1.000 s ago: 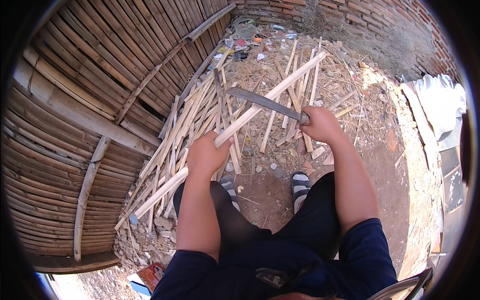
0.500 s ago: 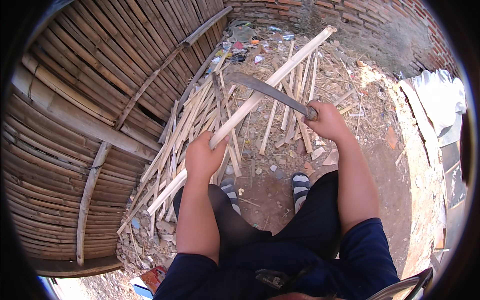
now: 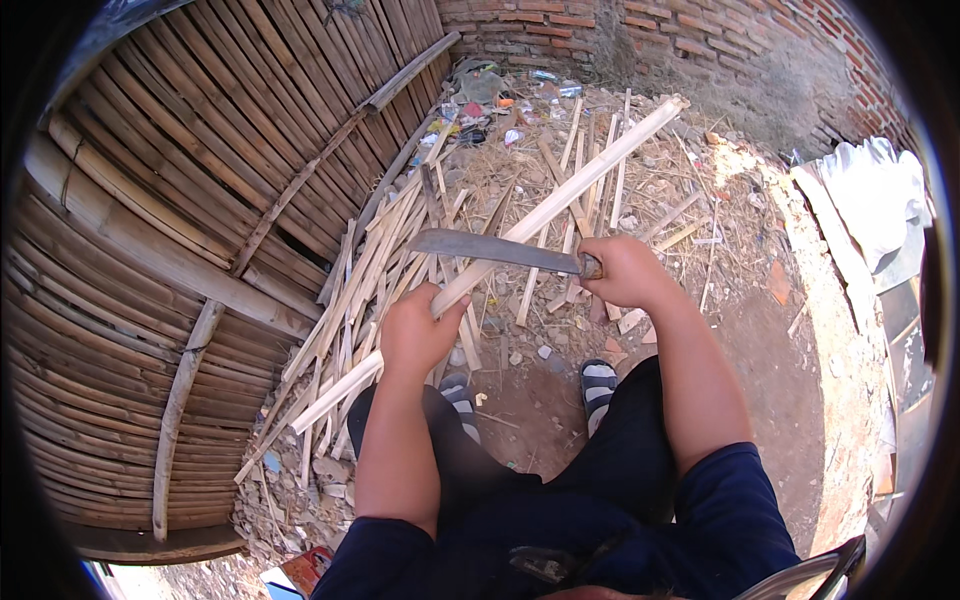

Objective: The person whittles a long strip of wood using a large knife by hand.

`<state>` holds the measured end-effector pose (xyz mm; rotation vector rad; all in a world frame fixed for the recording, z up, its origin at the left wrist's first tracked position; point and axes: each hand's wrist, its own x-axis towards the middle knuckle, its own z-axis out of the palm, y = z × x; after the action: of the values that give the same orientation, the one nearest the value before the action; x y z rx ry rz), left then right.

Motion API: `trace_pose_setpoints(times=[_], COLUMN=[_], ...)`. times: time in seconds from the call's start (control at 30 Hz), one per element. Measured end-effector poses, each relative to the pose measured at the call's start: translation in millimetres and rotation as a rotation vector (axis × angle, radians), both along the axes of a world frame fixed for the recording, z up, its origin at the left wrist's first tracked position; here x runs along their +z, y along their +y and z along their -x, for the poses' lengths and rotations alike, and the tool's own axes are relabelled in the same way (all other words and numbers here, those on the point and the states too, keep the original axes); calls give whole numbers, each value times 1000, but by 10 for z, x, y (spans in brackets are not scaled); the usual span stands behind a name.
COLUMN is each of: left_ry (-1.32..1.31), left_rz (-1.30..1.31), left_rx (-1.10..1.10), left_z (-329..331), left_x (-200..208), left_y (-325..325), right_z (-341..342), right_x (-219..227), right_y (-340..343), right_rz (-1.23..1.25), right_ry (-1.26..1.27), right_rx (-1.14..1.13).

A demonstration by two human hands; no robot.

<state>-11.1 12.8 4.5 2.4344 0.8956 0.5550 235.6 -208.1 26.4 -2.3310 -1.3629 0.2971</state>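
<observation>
My left hand point(image 3: 418, 328) is wrapped round a long pale bamboo strip point(image 3: 590, 175), which slants from the lower left up to the far right. In my right hand point(image 3: 628, 272) is the handle of a machete point(image 3: 500, 250) with a broad, dark, slightly curved blade. The blade lies across the strip, a short way beyond my left hand, its tip pointing left. Whether the edge bites into the strip I cannot tell. Below the blade, a pile of split bamboo strips point(image 3: 385, 255) spreads over the ground on the left.
A slatted bamboo wall point(image 3: 200, 130) rises on the left, and a brick wall point(image 3: 690, 35) stands at the back. Litter point(image 3: 475, 110) lies in the far corner. White sheeting point(image 3: 872, 190) hangs over boards at the right. My feet rest on bare dirt point(image 3: 530, 400).
The machete has moved down along the strip toward my left hand, its blade now lying flatter. My right hand has come nearer and leftward. The strip's far end has dropped slightly.
</observation>
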Motion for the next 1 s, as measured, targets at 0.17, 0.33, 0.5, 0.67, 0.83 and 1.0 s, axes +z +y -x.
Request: trace_pose_setpoints(times=[0.17, 0.33, 0.5, 0.67, 0.83, 1.0], left_ry=[2, -13, -25, 4, 3, -50], left_rz=[-64, -73, -91, -46, -58, -71], left_rx=[-12, -14, -12, 18, 19, -2], left_z=[-35, -54, -52, -46, -63, -94], left_x=[11, -25, -105, 10, -30, -92], left_y=[-9, -22, -10, -31, -31, -36], right_z=[-413, -213, 27, -233, -290, -111], right_x=[-179, -161, -41, -153, -72, -89], right_y=[-188, -141, -8, -89, -179, -110], right_rz=[-253, -159, 55, -128, -124, 3], right_ry=[15, -11, -71, 48, 36, -20], right_rx=[-353, -211, 44, -95, -244, -30])
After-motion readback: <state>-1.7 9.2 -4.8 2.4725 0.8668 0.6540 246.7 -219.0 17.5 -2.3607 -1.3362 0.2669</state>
